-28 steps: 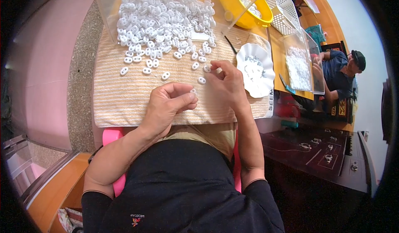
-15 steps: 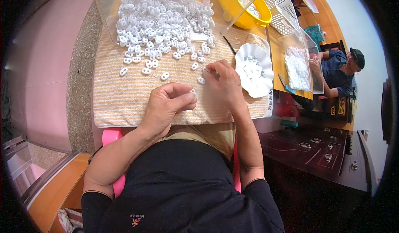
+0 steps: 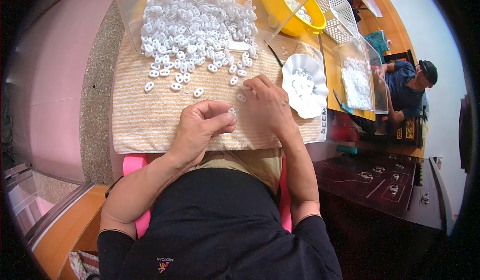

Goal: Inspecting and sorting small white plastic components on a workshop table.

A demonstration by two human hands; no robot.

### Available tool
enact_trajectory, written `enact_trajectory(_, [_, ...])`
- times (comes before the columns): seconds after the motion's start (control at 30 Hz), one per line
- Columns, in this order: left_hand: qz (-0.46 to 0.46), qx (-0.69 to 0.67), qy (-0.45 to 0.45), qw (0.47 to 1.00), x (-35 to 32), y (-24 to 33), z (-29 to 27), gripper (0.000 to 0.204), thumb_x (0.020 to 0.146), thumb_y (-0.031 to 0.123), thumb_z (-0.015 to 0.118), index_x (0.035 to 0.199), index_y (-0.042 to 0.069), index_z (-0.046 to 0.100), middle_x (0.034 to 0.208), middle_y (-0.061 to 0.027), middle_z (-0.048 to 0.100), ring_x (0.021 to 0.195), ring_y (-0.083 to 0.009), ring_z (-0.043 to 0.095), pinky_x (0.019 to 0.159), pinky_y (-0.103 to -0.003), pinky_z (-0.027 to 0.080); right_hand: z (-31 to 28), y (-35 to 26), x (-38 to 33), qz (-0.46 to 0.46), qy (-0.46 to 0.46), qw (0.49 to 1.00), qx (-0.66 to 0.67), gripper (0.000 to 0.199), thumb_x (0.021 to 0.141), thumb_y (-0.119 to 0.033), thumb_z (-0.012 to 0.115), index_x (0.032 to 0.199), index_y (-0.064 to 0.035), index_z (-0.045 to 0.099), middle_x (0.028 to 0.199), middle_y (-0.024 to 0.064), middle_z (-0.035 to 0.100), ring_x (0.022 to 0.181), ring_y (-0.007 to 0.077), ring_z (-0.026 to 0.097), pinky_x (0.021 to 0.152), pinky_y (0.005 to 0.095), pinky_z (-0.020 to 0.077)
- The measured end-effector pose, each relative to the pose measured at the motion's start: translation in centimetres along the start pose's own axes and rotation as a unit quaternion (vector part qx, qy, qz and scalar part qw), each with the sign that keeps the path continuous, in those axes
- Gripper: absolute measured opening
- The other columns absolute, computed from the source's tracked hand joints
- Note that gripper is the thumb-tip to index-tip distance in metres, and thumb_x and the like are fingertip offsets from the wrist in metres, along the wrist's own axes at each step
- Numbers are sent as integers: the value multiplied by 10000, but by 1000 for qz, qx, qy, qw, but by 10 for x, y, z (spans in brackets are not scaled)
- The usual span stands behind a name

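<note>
My left hand (image 3: 202, 127) is curled over the striped cloth (image 3: 150, 115), thumb and forefinger pressed together on one small white piece (image 3: 232, 111) — it sits right at my fingertips, just above the cloth and near my right hand. My right hand (image 3: 267, 105) lies palm down a little farther out, fingers bent and reaching toward the loose white oval pieces (image 3: 199, 92) scattered at the near edge of the pile; one of them lies just beside my fingertips, but from here I cannot tell whether those fingers are pinching anything, since the back of the hand hides them.

The big heap of white pieces (image 3: 197, 22) covers the far part of the cloth, spreading up into a clear plastic tray (image 3: 127, 15) at the top. To the right of my right hand stands a white scalloped dish (image 3: 305, 85) with a few small bits in it, and a thin dark tool (image 3: 276, 56) lies between the dish and the heap. Farther off sits a yellow bowl (image 3: 285, 2), a white slotted basket (image 3: 342, 12) beside it, and a clear box of white pieces (image 3: 357, 82) on the orange table (image 3: 330, 55) — another person (image 3: 407, 85) in a dark cap sits beyond that box, well apart from me
</note>
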State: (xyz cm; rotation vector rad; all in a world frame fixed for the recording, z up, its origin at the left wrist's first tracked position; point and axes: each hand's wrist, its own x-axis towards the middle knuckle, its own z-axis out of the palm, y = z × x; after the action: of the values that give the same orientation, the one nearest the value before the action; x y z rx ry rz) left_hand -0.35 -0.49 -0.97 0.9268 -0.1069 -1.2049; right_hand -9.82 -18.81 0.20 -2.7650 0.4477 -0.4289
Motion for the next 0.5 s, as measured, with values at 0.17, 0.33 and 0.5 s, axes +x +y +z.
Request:
enact_trajectory(0.17, [1,-6,3,1000,-1,2,-1,172,869,49,671,1023,-5,617,885,-84,669,779,-149,665,748,-277,574,-22,0,5,12,-60,997,42,163,825,-76,620,981,-42,652,935,109,632,799,316,642,713,378,507])
enact_trajectory(0.33, [4,-7,1,1000,-1,0,-2,173,870,54,672,1022,-6,617,886,-86,668,783,-149,664,754,-279,573,-32,0,10,-4,-112,994,6,185,829,-47,600,1005,-18,651,945,126,627,841,328,632,741,375,500])
enact_trajectory(0.5, [4,-5,3,1000,1,-1,-2,174,869,49,670,1024,-10,617,888,-88,664,786,-149,657,758,-280,570,-20,8,11,-16,-93,995,20,219,837,-44,551,1042,-54,630,917,149,597,889,341,601,785,404,482])
